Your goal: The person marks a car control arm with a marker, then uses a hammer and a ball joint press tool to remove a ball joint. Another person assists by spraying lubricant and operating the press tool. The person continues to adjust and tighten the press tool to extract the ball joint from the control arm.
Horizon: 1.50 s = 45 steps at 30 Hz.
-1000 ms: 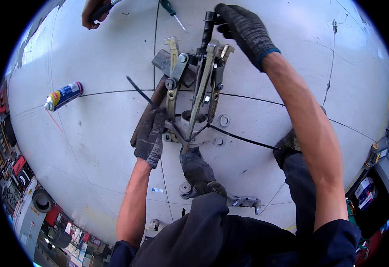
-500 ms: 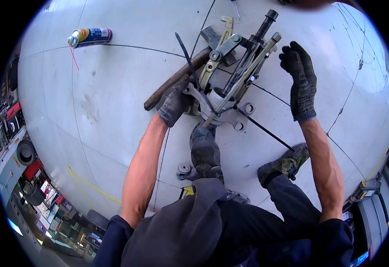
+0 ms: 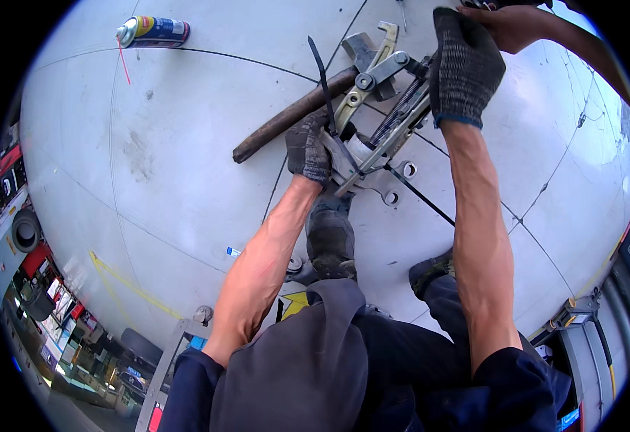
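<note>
A jaw puller (image 3: 381,66) with a threaded centre screw and gold-coloured arms stands tilted on a grey metal knuckle (image 3: 362,176) with bolt-hole ears. My left hand (image 3: 307,149), in a dark knit glove, is closed around the knuckle's left lug. Black cable ties (image 3: 320,83) loop round the puller and knuckle, their long tails sticking out. Over the puller's upper end is my gloved right hand (image 3: 467,72); it hides the screw's head, and its fingers are mostly hidden. Beside it at the upper right, another person's bare hand (image 3: 506,27) holds a dark thing, mostly cut off.
Behind the puller lies a hammer with a wooden handle (image 3: 286,119). A blue and yellow spray can (image 3: 155,32) with a red straw lies at the upper left. My boots (image 3: 331,237) flank the work from below. Shelving and tyres (image 3: 27,230) line the left rim.
My right hand has moved left and up, over the puller's top. My left hand has shifted right along the knuckle's lug. Another person's hand has come in at the upper right.
</note>
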Motion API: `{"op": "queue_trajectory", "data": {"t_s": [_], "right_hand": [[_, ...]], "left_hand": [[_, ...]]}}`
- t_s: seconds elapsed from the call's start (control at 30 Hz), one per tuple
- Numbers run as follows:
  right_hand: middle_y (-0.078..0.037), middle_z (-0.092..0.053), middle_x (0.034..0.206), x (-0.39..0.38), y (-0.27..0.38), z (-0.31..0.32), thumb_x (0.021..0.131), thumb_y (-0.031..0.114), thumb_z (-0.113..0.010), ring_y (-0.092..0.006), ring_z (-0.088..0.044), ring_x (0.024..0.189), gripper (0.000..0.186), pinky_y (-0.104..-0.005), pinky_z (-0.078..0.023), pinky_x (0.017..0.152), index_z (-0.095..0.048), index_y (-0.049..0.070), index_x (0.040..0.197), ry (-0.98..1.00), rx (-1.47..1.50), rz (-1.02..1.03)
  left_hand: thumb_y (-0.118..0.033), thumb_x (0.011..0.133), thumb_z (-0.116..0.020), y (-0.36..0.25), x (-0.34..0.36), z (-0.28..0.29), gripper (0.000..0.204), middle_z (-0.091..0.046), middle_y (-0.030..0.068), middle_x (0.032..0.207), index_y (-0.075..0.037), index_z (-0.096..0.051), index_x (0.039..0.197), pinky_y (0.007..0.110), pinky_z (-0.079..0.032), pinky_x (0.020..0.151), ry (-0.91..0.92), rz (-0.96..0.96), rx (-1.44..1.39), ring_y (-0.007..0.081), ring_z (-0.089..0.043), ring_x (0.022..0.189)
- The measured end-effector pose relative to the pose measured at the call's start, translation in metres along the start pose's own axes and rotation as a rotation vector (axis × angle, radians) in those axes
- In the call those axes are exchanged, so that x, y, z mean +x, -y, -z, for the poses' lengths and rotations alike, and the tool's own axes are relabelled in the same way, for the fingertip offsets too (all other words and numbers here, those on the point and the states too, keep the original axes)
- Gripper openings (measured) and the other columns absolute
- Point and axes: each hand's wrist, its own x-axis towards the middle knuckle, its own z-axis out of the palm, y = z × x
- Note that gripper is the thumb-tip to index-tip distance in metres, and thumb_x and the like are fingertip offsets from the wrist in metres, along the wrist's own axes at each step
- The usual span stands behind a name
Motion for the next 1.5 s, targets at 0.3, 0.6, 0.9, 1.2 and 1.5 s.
{"op": "queue_trajectory", "data": {"t_s": [0.3,0.6,0.9,1.2,1.5], "right_hand": [[-0.021,-0.072,0.078,0.019,0.022,-0.017,0.097,0.031,-0.070,-0.0312,-0.067,0.069,0.035,-0.0439,-0.051,0.073,-0.075,-0.003,0.090,0.237,0.119,-0.168],[-0.013,-0.074,0.105,0.011,0.042,0.045,0.105,0.035,-0.060,-0.0247,-0.069,0.093,0.035,-0.0369,-0.053,0.090,-0.071,0.009,0.125,0.396,0.124,-0.152],[-0.012,-0.073,0.090,-0.094,-0.063,0.111,0.108,0.033,-0.056,-0.0171,-0.067,0.081,0.037,-0.0346,-0.055,0.079,-0.069,-0.001,0.117,0.959,-0.145,-0.498],[-0.027,-0.072,0.115,-0.127,-0.048,0.110,0.083,0.064,-0.076,-0.0394,-0.071,0.105,0.095,-0.0456,-0.054,0.095,-0.046,-0.001,0.146,1.232,-0.013,-0.506],[-0.022,-0.069,0.080,-0.172,-0.027,0.049,0.105,0.046,-0.054,-0.0397,-0.070,0.078,0.047,-0.0492,-0.052,0.072,-0.068,0.003,0.092,0.480,0.134,-0.937]], "left_hand": [[-0.010,0.095,-0.058,0.015,0.003,-0.010,0.022,-0.071,0.0082,0.099,0.002,-0.075,0.103,0.035,-0.052,0.087,-0.219,0.409,-0.673,0.0205,-0.064,0.093],[-0.018,0.102,-0.046,0.013,0.024,0.024,0.048,-0.063,0.0178,0.140,0.000,-0.056,0.146,0.037,-0.052,0.106,0.296,0.209,-0.134,0.0254,-0.062,0.125],[-0.031,0.102,-0.068,-0.015,0.056,0.014,0.049,-0.076,0.0103,0.100,-0.004,-0.063,0.142,0.029,-0.054,0.074,0.457,0.169,0.303,0.0149,-0.067,0.081],[-0.035,0.102,-0.067,-0.053,0.043,0.021,0.046,-0.072,0.0075,0.085,-0.002,-0.064,0.135,0.029,-0.054,0.065,0.431,0.399,0.022,0.0157,-0.068,0.073],[-0.029,0.109,-0.053,-0.055,0.056,0.025,0.061,-0.065,0.0014,0.089,-0.014,-0.029,0.163,0.026,-0.052,0.063,0.591,0.615,0.139,0.0108,-0.063,0.075]]}}
